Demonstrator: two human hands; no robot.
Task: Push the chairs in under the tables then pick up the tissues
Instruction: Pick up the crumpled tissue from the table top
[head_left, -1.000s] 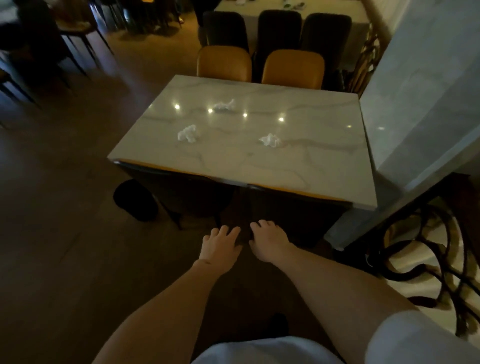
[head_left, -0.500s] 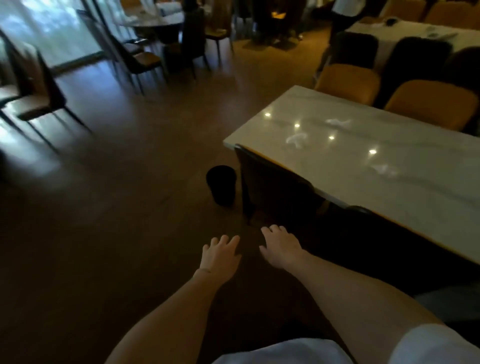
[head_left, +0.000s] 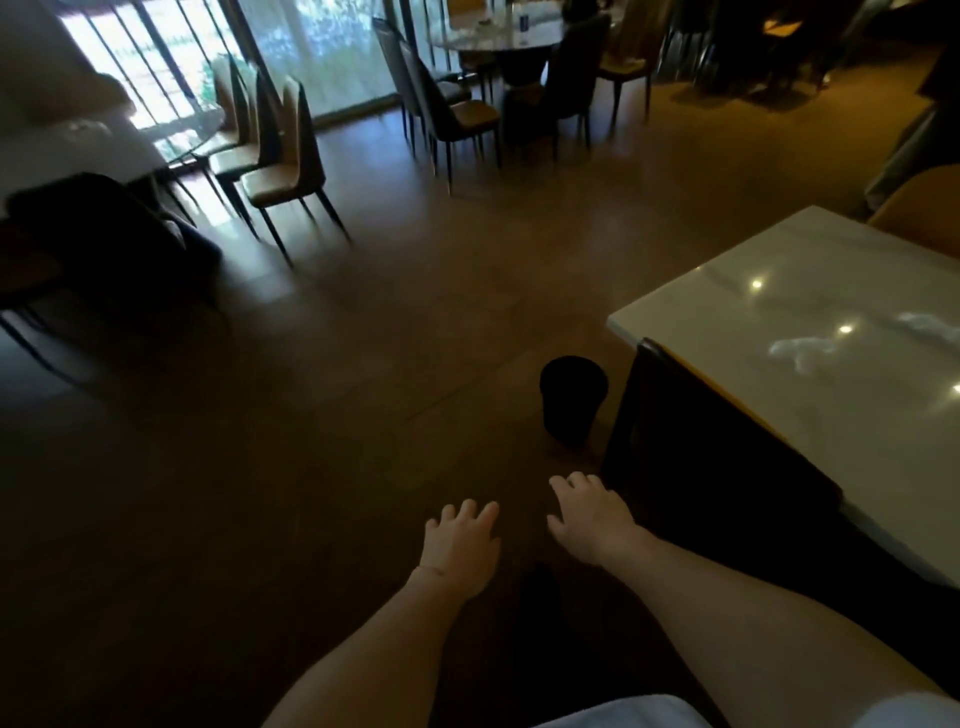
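A marble-topped table (head_left: 810, 395) fills the right side, with a dark chair (head_left: 691, 441) tucked under its near edge. Two crumpled white tissues lie blurred on the top, one (head_left: 802, 352) nearer me and one (head_left: 930, 326) at the right edge. My left hand (head_left: 460, 540) and my right hand (head_left: 589, 514) hover low over the floor in front of me, fingers spread and holding nothing. The right hand is just left of the dark chair and apart from it.
A small black bin (head_left: 571, 397) stands on the floor by the table's corner. Tan-seated chairs (head_left: 275, 166) stand pulled out from a table at the left, more chairs (head_left: 447, 109) ring a round table (head_left: 498, 31) at the back. Brown floor lies between.
My view has swung to the left, so the marble table has slid to the right edge and the room's left side has come into sight. Both hands stay spread and hold nothing.
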